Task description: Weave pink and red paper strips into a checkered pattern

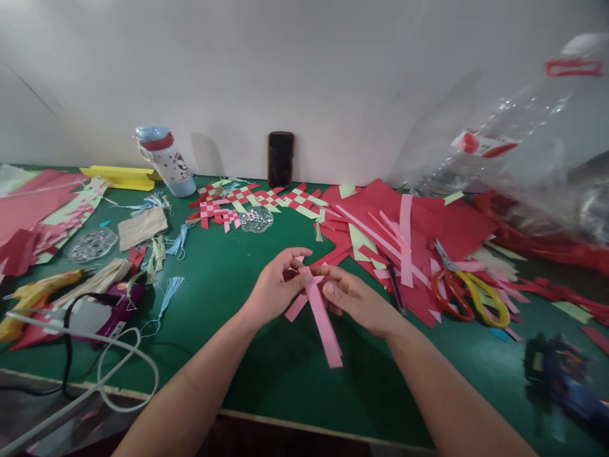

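Crossed pink paper strips (324,327) are held up over the green table (209,260), between my two hands. My left hand (280,285) pinches them near the crossing, thumb on top. My right hand (349,295) closes on their right side with thumb and fingers; its fingertips are partly hidden behind the paper. Two long ends hang down toward the table's front edge, and a shorter end points down and left.
Red paper sheets (375,203), scissors (469,289) and a plastic bag (523,146) lie right. Woven paper pieces (271,198), a phone (280,158) and a bottle (169,162) line the back. A yellow glue gun (42,289), cables and tassels (172,292) are left.
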{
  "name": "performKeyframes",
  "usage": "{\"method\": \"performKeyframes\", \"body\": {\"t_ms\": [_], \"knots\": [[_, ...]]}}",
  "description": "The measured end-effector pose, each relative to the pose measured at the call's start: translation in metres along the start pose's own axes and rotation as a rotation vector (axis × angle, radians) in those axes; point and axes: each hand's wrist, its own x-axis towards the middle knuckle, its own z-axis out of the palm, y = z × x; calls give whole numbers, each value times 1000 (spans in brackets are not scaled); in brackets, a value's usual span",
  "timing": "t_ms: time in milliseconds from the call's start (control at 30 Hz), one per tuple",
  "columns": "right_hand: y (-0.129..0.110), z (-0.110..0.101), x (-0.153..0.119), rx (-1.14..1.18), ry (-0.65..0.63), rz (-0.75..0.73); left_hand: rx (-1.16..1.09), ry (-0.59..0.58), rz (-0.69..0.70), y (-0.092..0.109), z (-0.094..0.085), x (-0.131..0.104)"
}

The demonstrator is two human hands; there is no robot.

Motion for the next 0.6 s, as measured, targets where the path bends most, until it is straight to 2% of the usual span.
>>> {"method": "performKeyframes", "body": {"t_ms": [67, 167, 267, 333, 467, 600], "knots": [[-3, 2, -6, -14, -42, 28, 18, 102, 60, 8, -1, -2], [-2, 7, -18, -55, 24, 82, 42, 170, 90, 17, -5, -13], [4, 11, -31, -88, 88, 87, 196, 104, 82, 16, -11, -33], [8, 14, -38, -110, 79, 109, 342, 46, 119, 11, -17, -50], [10, 24, -47, -219, -8, 171, 538, 8, 162, -2, -28, -84], [4, 36, -51, -454, -99, 115, 663, 3, 176, -10, -38, -104]]}}
